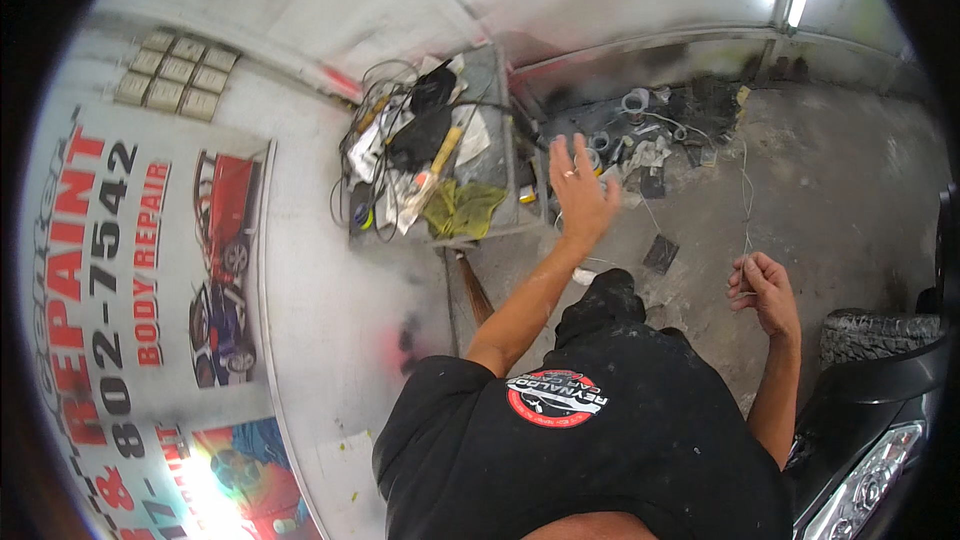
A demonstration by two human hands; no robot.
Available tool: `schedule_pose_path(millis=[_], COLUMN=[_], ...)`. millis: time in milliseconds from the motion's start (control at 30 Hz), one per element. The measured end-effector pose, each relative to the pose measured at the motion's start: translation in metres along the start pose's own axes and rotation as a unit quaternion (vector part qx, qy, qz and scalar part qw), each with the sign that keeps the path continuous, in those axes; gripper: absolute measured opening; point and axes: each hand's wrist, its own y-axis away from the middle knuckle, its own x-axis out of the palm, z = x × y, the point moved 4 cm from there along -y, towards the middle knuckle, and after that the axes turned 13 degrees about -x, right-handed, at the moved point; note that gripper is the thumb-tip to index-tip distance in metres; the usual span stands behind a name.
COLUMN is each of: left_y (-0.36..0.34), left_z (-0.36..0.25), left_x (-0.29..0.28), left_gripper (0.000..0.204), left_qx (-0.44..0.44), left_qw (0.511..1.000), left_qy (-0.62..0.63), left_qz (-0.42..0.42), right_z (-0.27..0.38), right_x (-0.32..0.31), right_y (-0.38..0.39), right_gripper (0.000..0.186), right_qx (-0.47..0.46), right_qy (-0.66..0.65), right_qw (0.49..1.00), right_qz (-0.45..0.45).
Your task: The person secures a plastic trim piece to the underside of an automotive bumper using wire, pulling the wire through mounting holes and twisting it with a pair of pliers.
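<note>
My left hand (583, 195) is raised in front of me, its fingers spread apart and a ring on one of them. Nothing shows in it. It is nearest to the right side of a cluttered table (488, 80). Farther right, the fingertips of my right hand (766, 292) are pinched together on a thin pale wire (746, 190). From those fingers the wire runs away over the grey floor toward a heap of litter (650, 145). A dark flat scrap (661, 254) lies on the floor between my hands.
On the table are a wooden-handled brush (446, 152), a yellow-green cloth (465, 210), black cloths (422, 135) and looped cables. A broom (473, 287) stands below it. At right are a tire (878, 338) and a dark car's headlight (865, 485). A printed banner (175, 270) covers the left wall.
</note>
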Motion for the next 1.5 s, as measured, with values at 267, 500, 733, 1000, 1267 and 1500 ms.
schedule_pose_path(millis=[267,500,733,1000,1267,1500], left_y=[-0.012,-0.081,-0.092,-0.069,-0.047,-0.029], left_z=[-0.165,-0.243,-0.331,-0.531,-0.725,-0.844], left_x=[0.148,0.244,0.318,0.375,0.436,0.513], left_gripper=[0.035,0.030,0.031,0.031,0.034,0.035], left_qx=[-0.176,-0.176,-0.081,0.013,0.105,0.129], left_qw=[0.629,0.540,0.563,0.496,0.407,0.380], left_qy=[0.557,0.460,0.329,0.390,0.405,0.361], left_qz=[0.513,0.683,0.754,0.776,0.812,0.842], right_z=[0.010,0.046,0.056,0.095,0.205,0.216], right_x=[-0.039,-0.111,-0.190,-0.431,-0.637,-0.786], right_y=[-0.081,-0.150,-0.182,-0.203,-0.234,-0.247], right_gripper=[0.019,0.017,0.017,0.024,0.043,0.044], right_qx=[0.019,-0.004,0.052,-0.084,-0.139,-0.187], right_qy=[-0.050,0.133,0.025,-0.025,-0.285,-0.377], right_qw=[0.998,0.966,0.967,0.951,0.905,0.828], right_qz=[-0.030,-0.223,-0.247,-0.295,-0.283,-0.371])
